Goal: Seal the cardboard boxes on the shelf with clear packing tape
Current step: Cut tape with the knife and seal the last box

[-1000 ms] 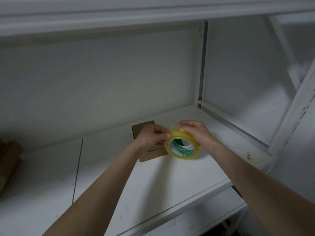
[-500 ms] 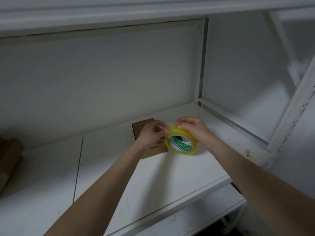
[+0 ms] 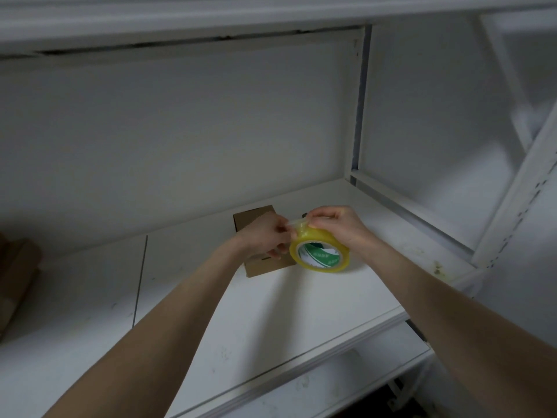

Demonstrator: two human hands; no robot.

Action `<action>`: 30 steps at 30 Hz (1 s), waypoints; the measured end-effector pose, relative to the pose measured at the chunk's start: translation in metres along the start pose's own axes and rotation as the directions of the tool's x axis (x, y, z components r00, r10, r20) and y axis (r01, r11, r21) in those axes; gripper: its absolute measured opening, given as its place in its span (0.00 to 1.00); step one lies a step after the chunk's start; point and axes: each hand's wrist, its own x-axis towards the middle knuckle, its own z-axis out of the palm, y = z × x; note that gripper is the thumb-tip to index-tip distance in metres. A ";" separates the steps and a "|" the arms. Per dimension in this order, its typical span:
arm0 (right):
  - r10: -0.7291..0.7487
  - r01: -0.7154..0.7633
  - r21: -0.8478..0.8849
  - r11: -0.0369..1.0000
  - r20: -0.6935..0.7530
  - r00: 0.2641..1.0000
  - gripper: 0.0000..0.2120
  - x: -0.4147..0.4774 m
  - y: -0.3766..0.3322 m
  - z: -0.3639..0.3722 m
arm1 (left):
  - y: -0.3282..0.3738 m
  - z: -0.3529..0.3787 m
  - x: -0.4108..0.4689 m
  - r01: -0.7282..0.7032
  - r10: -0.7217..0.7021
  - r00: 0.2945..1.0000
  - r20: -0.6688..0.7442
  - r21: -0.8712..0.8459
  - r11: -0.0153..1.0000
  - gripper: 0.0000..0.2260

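Cardboard box point(image 3: 254, 217) sits shut on shelf point(image 3: 271, 312) behind held tape roll point(image 3: 324, 254).

One tape roll point(image 3: 320, 252). Two hands: the left hand point(image 3: 265, 233) and the right hand point(image 3: 334, 224). Two boxes: one box point(image 3: 250, 218) at the roll's ten o'clock, a second box point(image 3: 15, 276) cut off at the frame's nine o'clock edge.
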 end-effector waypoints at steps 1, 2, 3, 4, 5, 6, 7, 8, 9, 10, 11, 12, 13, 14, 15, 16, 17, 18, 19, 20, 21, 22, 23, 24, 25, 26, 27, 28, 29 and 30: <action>-0.002 0.002 -0.004 1.000 0.000 1.000 0.06 0.000 0.000 0.001 | 0.000 0.001 0.000 -0.007 0.007 1.000 0.007 0.056 0.998 0.08; -0.001 0.001 -0.006 1.000 -0.008 1.000 0.06 0.000 0.001 0.002 | 0.000 0.004 0.001 -0.012 0.012 1.000 -0.001 0.099 0.995 0.09; 0.001 -0.001 -0.012 1.000 -0.019 1.000 0.05 0.001 0.003 0.002 | 0.000 0.008 0.000 -0.013 0.015 1.000 -0.020 0.127 0.992 0.08; 0.007 -0.007 -0.014 1.000 -0.027 1.000 0.05 0.000 0.003 0.002 | 0.000 0.012 0.000 -0.011 0.017 0.999 -0.038 0.144 0.989 0.08; 0.014 -0.014 -0.012 1.000 -0.032 0.999 0.06 0.000 0.004 0.002 | -0.001 0.014 0.000 -0.009 0.016 0.999 -0.048 0.149 0.989 0.08; 0.018 -0.018 -0.010 1.000 -0.034 0.999 0.06 0.000 0.004 0.002 | -0.002 0.016 0.001 -0.008 0.015 0.999 -0.051 0.136 0.991 0.10; 0.019 -0.019 -0.012 1.000 -0.037 0.999 0.07 0.001 0.006 0.002 | -0.004 0.017 0.001 -0.006 0.011 0.999 -0.044 0.111 0.994 0.11; 0.022 -0.023 -0.015 1.000 -0.036 0.999 0.08 0.001 0.006 0.002 | -0.004 0.017 0.001 -0.004 0.007 1.000 -0.031 0.084 0.996 0.11; 0.025 -0.026 -0.021 0.999 -0.028 0.999 0.08 0.002 0.006 0.002 | -0.004 0.017 0.000 0.000 0.001 1.000 -0.012 0.058 0.998 0.11; 0.029 -0.029 -0.022 0.999 -0.021 0.999 0.08 0.003 0.006 0.003 | -0.003 0.016 -0.002 0.003 -0.003 1.000 0.010 0.020 1.000 0.11; 0.027 -0.027 -0.030 0.999 -0.020 0.999 0.08 0.003 0.007 0.002 | -0.002 0.014 -0.005 0.002 0.000 1.000 0.030 -0.043 0.999 0.10; 0.021 -0.023 -0.043 0.999 -0.036 0.999 0.08 0.003 0.009 0.000 | -0.001 0.011 -0.007 0.003 0.004 0.999 0.045 -0.143 0.990 0.09; 0.018 -0.022 -0.054 0.998 -0.063 0.998 0.07 0.003 0.012 -0.003 | 0.000 0.007 -0.010 0.011 0.002 0.999 0.049 -0.258 0.966 0.09; 0.021 -0.025 -0.041 0.999 -0.089 0.996 0.06 0.002 0.014 -0.007 | -0.001 0.001 -0.010 0.024 -0.014 0.999 0.031 -0.346 0.938 0.07; 0.031 -0.032 -0.009 0.999 -0.102 0.994 0.05 0.002 0.014 -0.011 | -0.003 -0.005 -0.010 0.041 -0.045 0.999 -0.001 -0.394 0.918 0.05; 0.045 -0.044 0.021 0.999 -0.096 0.994 0.04 0.000 0.014 -0.013 | -0.009 -0.007 -0.011 0.066 -0.090 0.995 -0.040 -0.406 0.911 0.04; 0.050 -0.046 0.040 0.998 -0.088 0.995 0.04 0.001 0.013 -0.014 | -0.014 -0.006 -0.011 0.081 -0.122 0.990 -0.076 -0.404 0.911 0.05; 0.044 -0.040 0.049 0.998 -0.083 0.996 0.05 0.002 0.010 -0.014 | -0.017 -0.002 -0.011 0.074 -0.125 0.987 -0.099 -0.406 0.911 0.08; 0.039 -0.035 0.053 0.998 -0.081 0.996 0.06 0.003 0.008 -0.011 | -0.019 0.005 -0.011 0.051 -0.104 0.989 -0.106 -0.416 0.908 0.11; 0.037 -0.033 0.055 0.998 -0.077 0.996 0.07 0.004 0.005 -0.009 | -0.019 0.012 -0.010 0.017 -0.070 0.992 -0.108 -0.428 0.904 0.13; 0.036 -0.032 0.061 0.998 -0.072 0.997 0.07 0.005 0.003 -0.006 | -0.018 0.018 -0.009 -0.022 -0.036 0.992 -0.123 -0.435 0.900 0.13; 0.040 -0.035 0.069 0.997 -0.069 0.997 0.07 0.006 0.002 -0.005 | -0.017 0.023 -0.007 -0.054 -0.018 0.987 -0.157 -0.437 0.898 0.11; 0.044 -0.038 0.076 0.996 -0.071 0.996 0.07 0.006 0.002 -0.004 | -0.015 0.026 -0.005 -0.074 -0.020 0.978 -0.208 -0.435 0.897 0.09; 0.048 -0.042 0.083 0.996 -0.075 0.996 0.07 0.006 0.002 -0.004 | -0.013 0.027 -0.004 -0.083 -0.036 0.964 -0.262 -0.431 0.899 0.06; 0.048 -0.041 0.088 0.995 -0.079 0.996 0.07 0.005 0.002 -0.003 | -0.012 0.028 -0.002 -0.087 -0.052 0.950 -0.307 -0.421 0.903 0.06; 0.047 -0.040 0.089 0.995 -0.083 0.995 0.06 0.005 0.001 -0.002 | -0.012 0.028 -0.001 -0.085 -0.064 0.939 -0.337 -0.411 0.908 0.07; 0.047 -0.039 0.086 0.995 -0.085 0.995 0.06 0.005 0.002 -0.001 | -0.011 0.028 0.000 -0.083 -0.073 0.934 -0.351 -0.409 0.909 0.07; 0.050 -0.042 0.086 0.995 -0.089 0.995 0.06 0.005 0.002 0.000 | -0.011 0.029 -0.001 -0.080 -0.079 0.931 -0.355 -0.411 0.908 0.07; 0.053 -0.046 0.084 0.995 -0.091 0.994 0.06 0.004 0.002 0.000 | -0.011 0.028 0.000 -0.076 -0.081 0.932 -0.353 -0.409 0.909 0.07; 0.053 -0.047 0.081 0.996 -0.086 0.995 0.06 0.003 0.002 0.000 | -0.012 0.028 0.000 -0.068 -0.080 0.937 -0.340 -0.403 0.912 0.07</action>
